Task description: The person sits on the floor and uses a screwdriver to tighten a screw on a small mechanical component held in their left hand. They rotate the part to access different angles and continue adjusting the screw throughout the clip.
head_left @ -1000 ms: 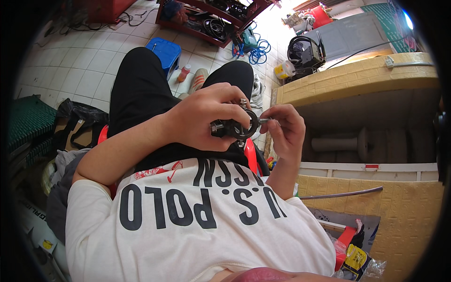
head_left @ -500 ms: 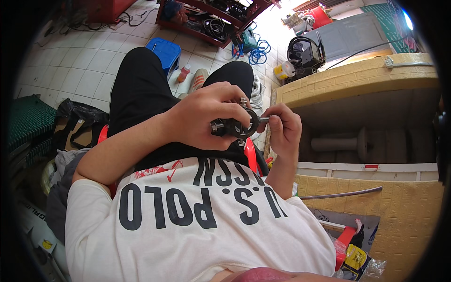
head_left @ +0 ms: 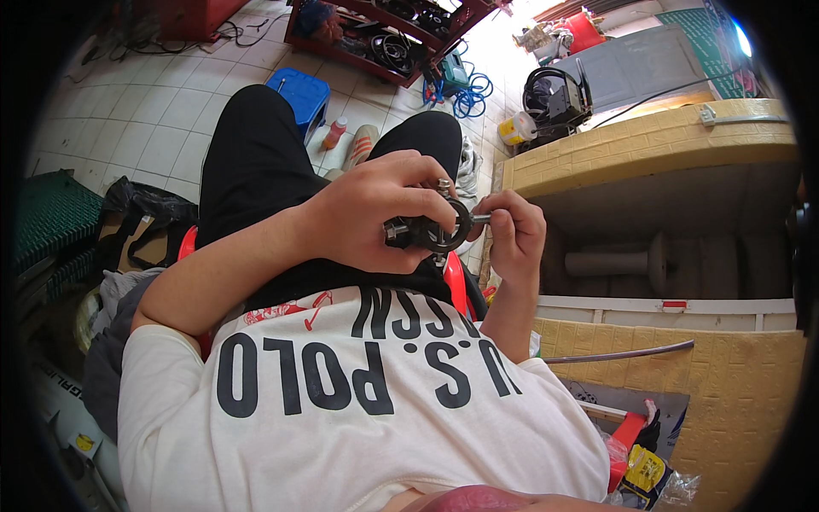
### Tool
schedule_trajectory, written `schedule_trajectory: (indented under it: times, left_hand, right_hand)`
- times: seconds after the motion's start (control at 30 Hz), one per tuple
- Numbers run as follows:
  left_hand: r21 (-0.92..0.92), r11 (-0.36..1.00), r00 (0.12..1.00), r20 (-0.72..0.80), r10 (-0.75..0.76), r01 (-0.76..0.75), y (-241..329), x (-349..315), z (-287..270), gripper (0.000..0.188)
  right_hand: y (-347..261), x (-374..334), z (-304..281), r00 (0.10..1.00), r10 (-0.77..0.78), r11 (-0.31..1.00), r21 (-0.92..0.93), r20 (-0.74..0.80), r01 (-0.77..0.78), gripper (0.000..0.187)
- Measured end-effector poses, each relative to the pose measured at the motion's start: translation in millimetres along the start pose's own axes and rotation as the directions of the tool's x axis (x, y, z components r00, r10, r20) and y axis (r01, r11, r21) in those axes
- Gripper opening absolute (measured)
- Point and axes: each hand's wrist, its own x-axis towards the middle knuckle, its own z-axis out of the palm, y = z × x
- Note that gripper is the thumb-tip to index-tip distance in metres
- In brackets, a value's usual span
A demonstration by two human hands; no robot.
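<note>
Ring (head_left: 466, 230), dark and apparently metal, sits between the two hands, just off the near edge of the black trousers (head_left: 252, 171) and far of the white shirt (head_left: 341, 444). The left hand (head_left: 375, 209) grasps it from the left, fingers curled around the far side; part of the body is hidden behind them. The right hand (head_left: 518, 230) pinches the outer end of the right bolt (head_left: 482, 219) between thumb and fingers. That bolt stands out from the ring's right side; how deep it sits cannot be told. A far bolt (head_left: 444, 185) and a left bolt (head_left: 393, 230) also stick out from the body.

By its look, the ring should be stiff and rather heavy for its size, hardly fragile, and its smooth rim may be slippery if oily. The thick left part seems the best place to take hold, leaving the right side free for the other hand. The right bolt looks slim and smooth, so a fingertip pinch at its outer end should suit it.

Farther off on the floor are a blue stool (head_left: 300, 96), a bottle (head_left: 333, 134) and a blue hose (head_left: 472, 102). To the right is a beige panel (head_left: 631, 149), with a pale spool (head_left: 610, 262) nearer, in a recess.
</note>
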Motion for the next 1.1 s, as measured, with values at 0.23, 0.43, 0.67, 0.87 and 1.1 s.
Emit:
schedule_trajectory:
  times: [0.23,0.43,0.67,0.87,1.1]
  left_hand:
    - [-0.012,1.0,1.0,-0.014,-0.007,0.007,-1,0,1,0.04]
    - [-0.014,0.999,0.999,-0.041,-0.035,0.034,-5,-1,1,0.042]
    - [-0.052,0.996,0.994,-0.086,-0.072,0.067,-8,-2,0,0.039]
    - [-0.054,0.997,0.994,-0.09,-0.06,0.055,-8,-1,0,0.039]
    - [-0.063,0.996,0.994,-0.084,-0.075,0.07,-8,-1,-1,0.037]
  right_hand:
    - [7,0,3,1.0,0.025,0.994,0.108,-0.011,-0.023,0.032]
    - [9,0,8,0.997,0.074,0.984,0.167,-0.028,-0.068,0.029]
    - [15,0,17,0.992,0.124,0.97,0.209,0.012,-0.124,0.017]
    - [16,1,20,0.993,0.113,0.97,0.217,0.016,-0.114,0.016]
    - [23,-2,25,0.996,0.087,0.982,0.165,0.033,-0.091,0.014]
